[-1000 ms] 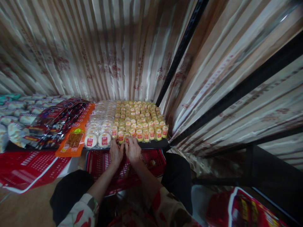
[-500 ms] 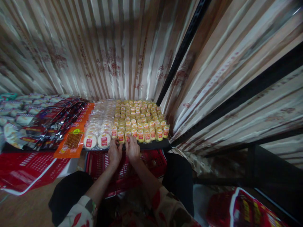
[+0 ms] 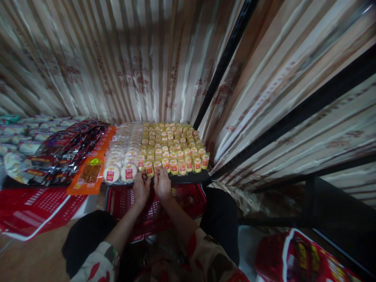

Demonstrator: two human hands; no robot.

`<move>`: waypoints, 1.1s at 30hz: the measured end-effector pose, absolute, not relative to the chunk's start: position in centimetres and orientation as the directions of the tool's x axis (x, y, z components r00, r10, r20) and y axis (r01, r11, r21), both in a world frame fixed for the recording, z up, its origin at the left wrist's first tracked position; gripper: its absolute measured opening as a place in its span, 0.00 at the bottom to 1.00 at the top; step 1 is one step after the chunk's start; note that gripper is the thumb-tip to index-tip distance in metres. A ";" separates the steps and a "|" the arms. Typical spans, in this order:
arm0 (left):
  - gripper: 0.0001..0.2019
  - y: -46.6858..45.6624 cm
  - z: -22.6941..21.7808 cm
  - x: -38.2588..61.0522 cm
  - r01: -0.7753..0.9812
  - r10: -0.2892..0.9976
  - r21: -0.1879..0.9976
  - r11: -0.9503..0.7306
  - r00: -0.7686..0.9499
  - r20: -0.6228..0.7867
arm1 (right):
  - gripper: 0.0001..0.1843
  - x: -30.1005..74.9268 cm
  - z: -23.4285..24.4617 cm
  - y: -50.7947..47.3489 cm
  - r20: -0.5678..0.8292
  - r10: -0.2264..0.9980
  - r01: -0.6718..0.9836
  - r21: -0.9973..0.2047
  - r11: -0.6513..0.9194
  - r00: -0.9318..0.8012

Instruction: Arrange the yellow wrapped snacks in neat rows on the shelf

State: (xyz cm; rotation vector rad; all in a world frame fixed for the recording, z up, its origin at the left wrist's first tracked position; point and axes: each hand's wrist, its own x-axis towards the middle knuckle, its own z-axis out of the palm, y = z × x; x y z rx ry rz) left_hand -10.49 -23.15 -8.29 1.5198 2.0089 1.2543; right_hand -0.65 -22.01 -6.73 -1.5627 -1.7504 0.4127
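Rows of small yellow wrapped snack cakes (image 3: 173, 166) with red and white labels stand on a dark shelf (image 3: 185, 179). My left hand (image 3: 141, 188) is at the front edge, its bent fingertips gripping the lower part of one yellow snack cake (image 3: 149, 169). Close beside it, my right hand (image 3: 162, 185) has its fingers closed at the snack cake (image 3: 158, 165) just to the right, partly covering it. Left of these rows lie round white crackers (image 3: 129, 172) in clear wrappers, near my left fingertips.
An orange snack bag (image 3: 88, 176) hangs over the shelf edge, with dark red packets (image 3: 67, 152) and white packets further left. Beneath my hands sits a red basket (image 3: 188, 201). Dark metal bars (image 3: 223, 66) cross before the curtain (image 3: 132, 58). A red package (image 3: 305, 254) lies lower right.
Almost nothing differs. My right hand has drawn slightly left and down along the front row; the view has shifted a little.
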 end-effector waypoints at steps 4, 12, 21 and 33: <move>0.09 -23.2 -8.2 -10.6 0.601 0.897 0.799 0.032 -0.371 0.243 | 0.14 -0.5 -6.8 -22.1 0.348 0.937 0.653 -0.710 0.265 -0.002; 0.11 -23.7 -8.3 -10.6 0.543 0.885 0.838 0.056 -0.416 0.211 | 0.15 0.3 -7.6 -23.2 0.409 0.909 0.589 -0.716 0.374 -0.081; 0.08 -26.7 -9.6 -9.7 0.621 0.917 0.783 -0.018 -0.302 0.261 | 0.15 0.4 -9.5 -25.7 0.447 0.877 0.588 -0.666 0.459 -0.177; 0.13 -26.9 -14.9 -7.8 0.670 0.975 0.712 0.211 -0.088 -0.206 | 0.13 4.6 -13.8 -25.1 -0.178 0.972 0.792 -0.611 0.012 -0.152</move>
